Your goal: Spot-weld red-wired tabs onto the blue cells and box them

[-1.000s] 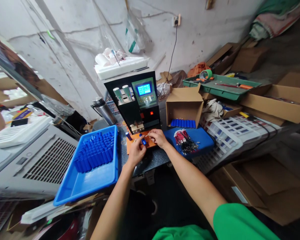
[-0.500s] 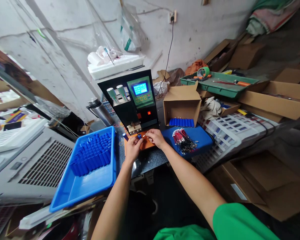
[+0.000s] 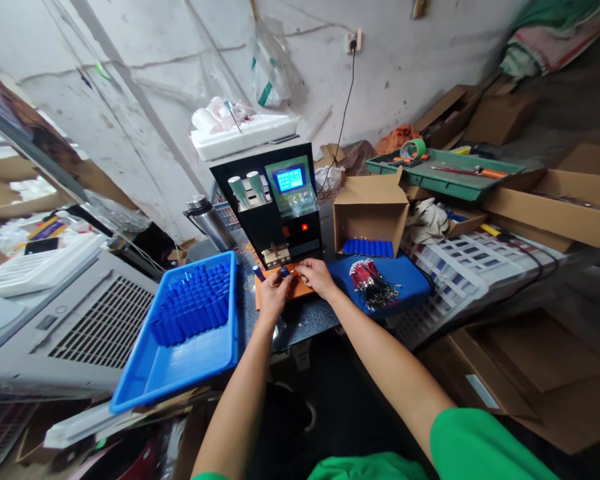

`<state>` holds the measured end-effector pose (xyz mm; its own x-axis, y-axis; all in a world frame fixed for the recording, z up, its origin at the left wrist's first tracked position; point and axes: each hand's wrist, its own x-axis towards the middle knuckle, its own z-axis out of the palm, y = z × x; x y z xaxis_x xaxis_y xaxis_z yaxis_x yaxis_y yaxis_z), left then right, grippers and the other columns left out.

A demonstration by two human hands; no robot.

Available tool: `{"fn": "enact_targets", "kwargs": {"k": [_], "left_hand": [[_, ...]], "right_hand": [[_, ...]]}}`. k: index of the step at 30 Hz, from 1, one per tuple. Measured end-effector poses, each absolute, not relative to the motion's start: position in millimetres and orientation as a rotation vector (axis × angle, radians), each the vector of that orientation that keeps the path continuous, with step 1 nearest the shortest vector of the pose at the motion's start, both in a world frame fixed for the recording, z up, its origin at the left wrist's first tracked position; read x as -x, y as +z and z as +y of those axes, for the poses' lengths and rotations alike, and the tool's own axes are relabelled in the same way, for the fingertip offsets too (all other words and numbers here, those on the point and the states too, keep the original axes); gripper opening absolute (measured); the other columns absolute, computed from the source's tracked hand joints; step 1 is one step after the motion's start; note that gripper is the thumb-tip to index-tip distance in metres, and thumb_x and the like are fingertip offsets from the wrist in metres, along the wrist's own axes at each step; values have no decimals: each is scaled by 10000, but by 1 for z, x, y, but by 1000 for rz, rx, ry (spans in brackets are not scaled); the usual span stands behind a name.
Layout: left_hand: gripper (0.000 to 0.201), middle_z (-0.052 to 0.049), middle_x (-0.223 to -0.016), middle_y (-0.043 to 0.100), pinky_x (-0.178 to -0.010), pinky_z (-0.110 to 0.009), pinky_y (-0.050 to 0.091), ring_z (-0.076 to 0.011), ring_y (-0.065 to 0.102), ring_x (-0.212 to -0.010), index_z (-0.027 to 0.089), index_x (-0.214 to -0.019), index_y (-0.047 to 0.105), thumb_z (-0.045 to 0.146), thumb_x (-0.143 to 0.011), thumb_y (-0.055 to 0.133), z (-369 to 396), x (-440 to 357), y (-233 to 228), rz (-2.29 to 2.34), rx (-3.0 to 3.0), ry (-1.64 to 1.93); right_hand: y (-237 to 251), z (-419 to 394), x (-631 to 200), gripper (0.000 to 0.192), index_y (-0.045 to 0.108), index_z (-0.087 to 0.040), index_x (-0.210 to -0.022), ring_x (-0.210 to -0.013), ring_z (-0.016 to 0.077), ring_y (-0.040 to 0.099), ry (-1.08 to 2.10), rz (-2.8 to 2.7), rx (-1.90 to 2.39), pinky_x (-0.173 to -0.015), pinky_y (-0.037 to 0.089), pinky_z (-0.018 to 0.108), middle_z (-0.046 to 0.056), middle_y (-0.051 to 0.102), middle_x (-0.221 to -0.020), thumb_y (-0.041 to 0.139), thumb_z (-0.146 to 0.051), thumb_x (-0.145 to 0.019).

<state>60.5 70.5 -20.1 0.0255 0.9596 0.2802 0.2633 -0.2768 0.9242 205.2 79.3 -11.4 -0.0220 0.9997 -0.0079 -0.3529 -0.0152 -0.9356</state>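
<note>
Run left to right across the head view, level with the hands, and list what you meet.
Vented unit, blue tray, left hand, right hand, red and black wires, white crate.

Upper right dim, screen (image 3: 290,179) glowing, edges stretched

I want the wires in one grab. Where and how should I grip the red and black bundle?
Probably across the middle of the bundle, from above, with the nearer right hand: it lies on the blue surface with its top uncovered. The dark ends splay toward the near side, so gripping there might leave strands behind.
</note>
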Motion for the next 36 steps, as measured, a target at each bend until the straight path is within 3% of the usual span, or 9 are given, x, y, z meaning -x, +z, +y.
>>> {"fn": "enact_targets", "kwargs": {"k": [5, 12, 16, 36], "left_hand": [[347, -65, -899, 756, -711, -293, 544, -197, 696, -766, 151, -980, 723, 447, -804, 680, 69, -62, -26, 1340, -1630, 1306], [290, -64, -986, 754, -836, -324, 533, -208, 699, -881, 164, -1043, 717, 364, -848, 637, 61, -64, -23, 1367, -1697, 1329], [272, -51, -942, 757, -802, -317, 543, -204, 699, -842, 171, -1031, 724, 354, -850, 636, 58, -65, -19, 1364, -1686, 1342], [335, -55, -1005, 759, -832, -329, 542, -226, 708, -885, 176, -1101, 722, 382, -855, 630, 64, -61, -28, 1351, -1674, 1329]], "right_hand": [[-7, 76, -201, 229, 544, -189, -664, -416, 53, 378, 1361, -903, 959, -393, 242, 176, -64, 490, -493, 677, -375, -646], [-4, 76, -192, 227, 542, -187, -616, -452, 70, 434, 1279, -915, 980, -414, 298, 182, -44, 520, -521, 651, -384, -642], [-6, 80, -188, 207, 564, -189, -627, -443, 80, 433, 1218, -1002, 1034, -413, 301, 193, -41, 532, -520, 622, -384, -667], [-9, 89, -183, 173, 566, -202, -614, -504, 119, 494, 1151, -1120, 1103, -449, 364, 207, -34, 530, -535, 604, -345, -703]]}}
